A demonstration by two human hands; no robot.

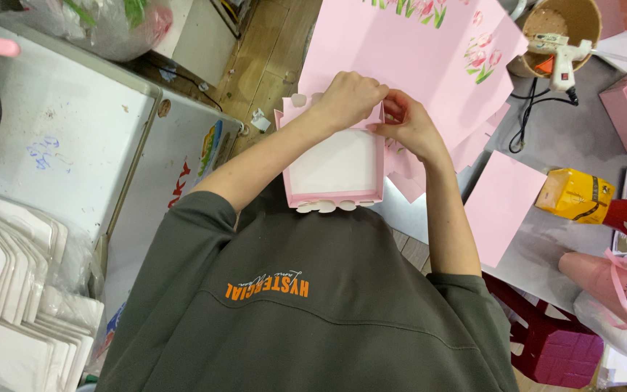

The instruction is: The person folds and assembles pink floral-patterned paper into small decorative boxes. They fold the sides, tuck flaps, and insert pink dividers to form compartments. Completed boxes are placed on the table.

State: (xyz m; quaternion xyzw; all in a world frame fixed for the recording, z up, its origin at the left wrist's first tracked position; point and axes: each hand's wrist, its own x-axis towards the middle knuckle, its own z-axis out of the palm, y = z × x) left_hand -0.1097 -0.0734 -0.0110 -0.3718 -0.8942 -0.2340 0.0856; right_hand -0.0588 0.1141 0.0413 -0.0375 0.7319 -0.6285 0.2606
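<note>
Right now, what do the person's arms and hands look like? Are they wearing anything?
Both arms are bare below short dark grey-green T-shirt sleeves. The left hand and right hand wear no gloves; no rings, watch or bracelets show. The shirt has orange lettering.

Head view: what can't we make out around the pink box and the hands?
- Far wall of the pink box: covered by the left hand and right hand, head view.
- Fingertips of both hands: curled over the box edge, so the grip is unclear.
- Box near wall: partly behind the grey shirt.
- Glue gun: too small to see its tip.
- Pink printed sheet: cut off by the top edge.
</note>
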